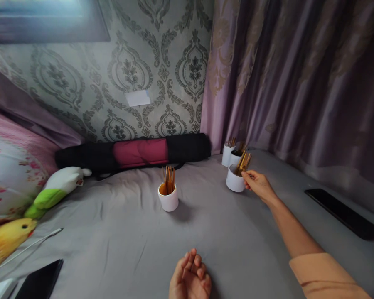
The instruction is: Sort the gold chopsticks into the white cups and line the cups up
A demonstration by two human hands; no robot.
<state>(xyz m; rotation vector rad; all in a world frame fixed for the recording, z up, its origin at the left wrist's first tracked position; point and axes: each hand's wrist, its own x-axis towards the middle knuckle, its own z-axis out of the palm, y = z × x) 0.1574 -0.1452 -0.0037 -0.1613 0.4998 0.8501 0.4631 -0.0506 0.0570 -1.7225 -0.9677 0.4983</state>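
Observation:
My right hand [258,185] reaches out to the right. Its thumb and fingers are pinched at the right rim of a white cup [235,183]. Thin yellow-brown sticks [243,162] stand in this cup and lean towards the hand. My left hand [190,277] lies low in the middle, palm up, its fingers loosely curled and holding nothing. Another white cup [168,202] stands apart on the grey sheet, with several thin brown sticks [169,181] upright in it. Behind the cup at my right hand are a white container with a dark inside [234,158] and a taller white one [227,155] with sticks.
A black and dark-red rolled bag [140,152] lies along the patterned wall. Plush toys [54,190], a white cable [34,246] and a dark flat device [40,279] are on the left. A long black object [343,211] lies at the right, near the purple curtain [286,83].

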